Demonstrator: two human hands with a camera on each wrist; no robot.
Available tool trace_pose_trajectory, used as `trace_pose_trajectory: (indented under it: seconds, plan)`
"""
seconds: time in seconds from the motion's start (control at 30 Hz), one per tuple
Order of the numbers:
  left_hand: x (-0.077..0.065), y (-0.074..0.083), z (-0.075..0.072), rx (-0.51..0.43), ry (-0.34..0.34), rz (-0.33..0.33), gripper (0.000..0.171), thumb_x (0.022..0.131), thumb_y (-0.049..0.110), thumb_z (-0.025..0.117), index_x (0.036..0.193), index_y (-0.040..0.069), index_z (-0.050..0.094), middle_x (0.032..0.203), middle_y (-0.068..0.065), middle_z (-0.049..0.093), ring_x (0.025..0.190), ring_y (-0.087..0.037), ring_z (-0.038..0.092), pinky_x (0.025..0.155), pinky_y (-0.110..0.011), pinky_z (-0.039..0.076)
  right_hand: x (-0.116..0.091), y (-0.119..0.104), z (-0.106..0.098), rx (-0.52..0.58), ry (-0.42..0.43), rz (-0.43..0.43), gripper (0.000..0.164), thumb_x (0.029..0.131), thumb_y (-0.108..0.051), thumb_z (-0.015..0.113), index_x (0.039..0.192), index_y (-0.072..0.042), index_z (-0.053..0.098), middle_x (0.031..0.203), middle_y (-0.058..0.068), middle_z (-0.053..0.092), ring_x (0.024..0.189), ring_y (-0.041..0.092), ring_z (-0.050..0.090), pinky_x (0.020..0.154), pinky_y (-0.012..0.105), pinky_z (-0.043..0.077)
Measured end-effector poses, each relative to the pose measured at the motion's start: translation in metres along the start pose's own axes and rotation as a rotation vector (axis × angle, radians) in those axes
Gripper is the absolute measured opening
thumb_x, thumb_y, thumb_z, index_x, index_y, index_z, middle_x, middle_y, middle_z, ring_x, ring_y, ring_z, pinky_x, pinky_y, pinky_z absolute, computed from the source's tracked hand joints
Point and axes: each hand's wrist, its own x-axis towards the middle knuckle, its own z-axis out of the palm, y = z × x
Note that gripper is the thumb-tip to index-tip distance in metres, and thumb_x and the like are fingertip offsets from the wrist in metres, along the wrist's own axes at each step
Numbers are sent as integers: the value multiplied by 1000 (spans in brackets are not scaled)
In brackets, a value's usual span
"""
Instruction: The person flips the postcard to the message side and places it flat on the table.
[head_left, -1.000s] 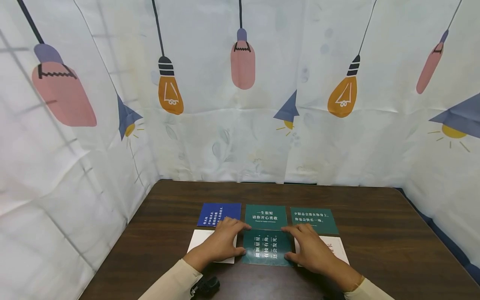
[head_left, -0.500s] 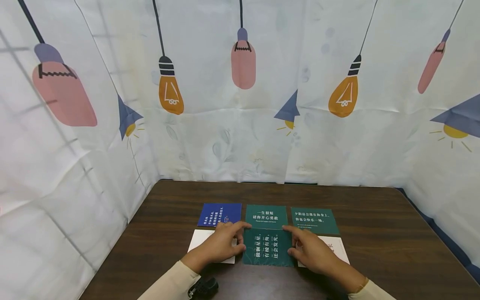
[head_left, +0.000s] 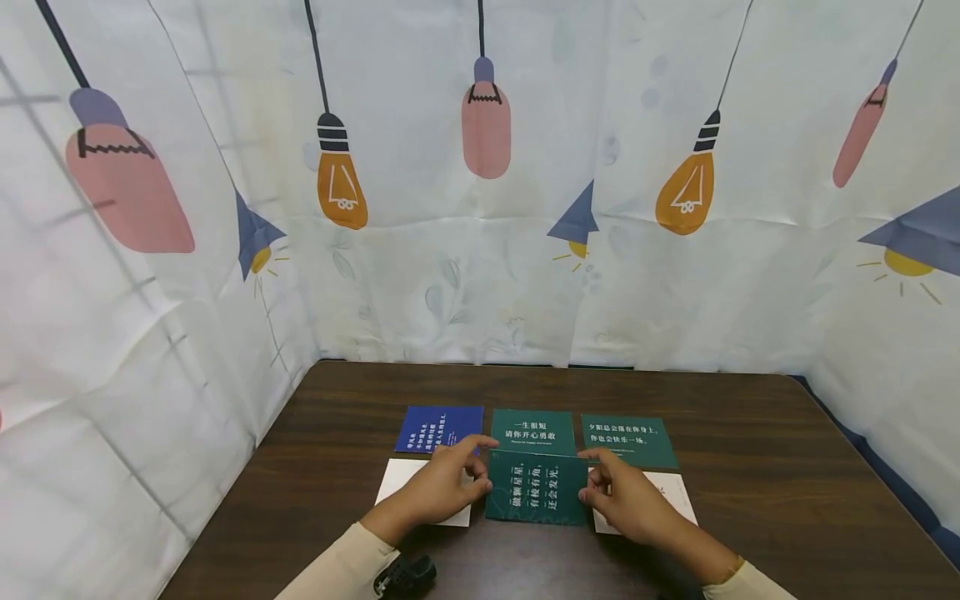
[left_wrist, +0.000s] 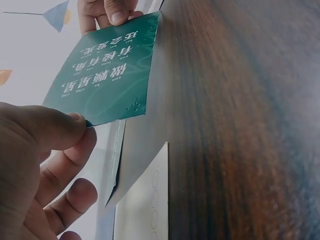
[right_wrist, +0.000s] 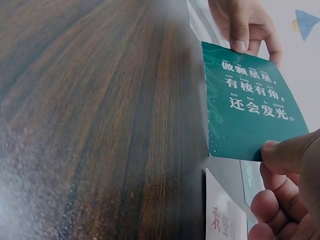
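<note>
A green card (head_left: 536,490) with white Chinese characters is held at its two sides, raised off the table and tilted. My left hand (head_left: 444,485) pinches its left edge between thumb and fingers, as the left wrist view shows with the card (left_wrist: 107,70) lifted clear of the wood. On the opposite edge, my right hand (head_left: 626,498) pinches the same card (right_wrist: 250,105), thumb on the printed face. Beneath my left hand lies a white card (head_left: 397,479), partly covered. Another white card (head_left: 675,492) with reddish print lies under my right hand.
Behind the hands, a blue card (head_left: 435,425), a green card (head_left: 531,427) and another green card (head_left: 633,440) lie in a row on the dark wooden table (head_left: 360,392). A patterned white curtain (head_left: 420,292) surrounds the table. A black device (head_left: 408,575) sits by the left wrist.
The front middle green card lay flat on the table a second ago; both hands have since gripped its sides and raised it slightly, tilting its face. The other cards have not moved.
</note>
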Motion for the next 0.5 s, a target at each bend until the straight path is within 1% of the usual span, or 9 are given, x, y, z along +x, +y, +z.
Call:
trace_pose_trajectory:
  seconds: [0.1, 0.17, 0.2, 0.33, 0.4, 0.5]
  plan:
    - [-2, -1, 0, -28, 10, -28, 45, 98, 21, 71, 138, 11, 52, 89, 21, 64, 86, -1, 61, 111, -63, 24, -1, 0, -1, 36, -18, 10, 27, 99, -23, 70, 116, -6, 56, 87, -3, 59, 57, 14, 54, 52, 33, 48]
    - [-3, -1, -1, -41, 15, -39, 37, 98, 22, 71, 130, 13, 54, 89, 21, 65, 88, -2, 62, 111, -64, 23, -2, 0, -2, 37, -25, -2, 20, 100, -25, 68, 104, -10, 55, 86, -3, 59, 56, 15, 55, 51, 34, 49]
    - [-3, -1, -1, -40, 19, -37, 32, 98, 22, 71, 125, 14, 56, 88, 21, 65, 89, -3, 62, 110, -64, 24, -3, 0, -2, 33, -30, -12, 19, 101, -25, 68, 99, -12, 54, 85, -3, 60, 55, 15, 55, 51, 34, 49]
    - [-4, -3, -1, -9, 32, -17, 11, 99, 21, 70, 104, 20, 60, 88, 20, 62, 92, -4, 60, 104, -60, 29, -4, 0, -4, 18, -35, -44, 19, 101, -28, 66, 95, -14, 55, 84, -3, 62, 53, 14, 55, 50, 34, 48]
    - [-5, -3, -1, 9, 37, -5, 9, 99, 20, 69, 97, 22, 60, 87, 19, 60, 91, -4, 58, 99, -56, 31, -4, 0, -5, 14, -38, -52, 19, 101, -29, 66, 94, -15, 55, 83, -2, 63, 53, 13, 55, 49, 34, 47]
    - [-5, -3, -1, 19, 41, 11, 11, 100, 20, 68, 93, 23, 60, 87, 18, 58, 90, -4, 56, 98, -54, 31, -4, 0, -6, 13, -40, -55, 19, 102, -31, 66, 94, -16, 56, 84, -2, 64, 53, 13, 55, 49, 34, 48]
